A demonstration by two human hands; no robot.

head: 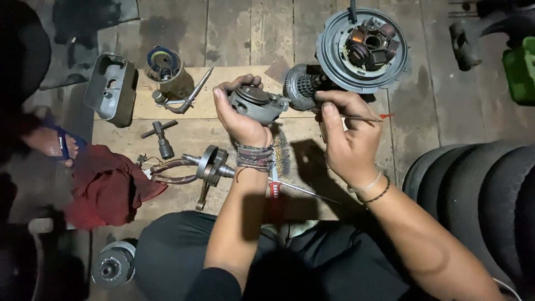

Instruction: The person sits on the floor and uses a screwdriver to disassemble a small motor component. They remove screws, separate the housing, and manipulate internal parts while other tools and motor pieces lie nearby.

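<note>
A grey metal part is gripped in the left hand above the board's far edge; a thin tool, perhaps a pick, is pinched by the right hand.

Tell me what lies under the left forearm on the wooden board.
Under the left forearm, a red-handled tool lies on the wooden board, its thin metal shaft running out to the right. The arm covers part of the handle, so its full shape is hidden.

Dim concrete floor, pale wooden board, stacked tyres
</note>
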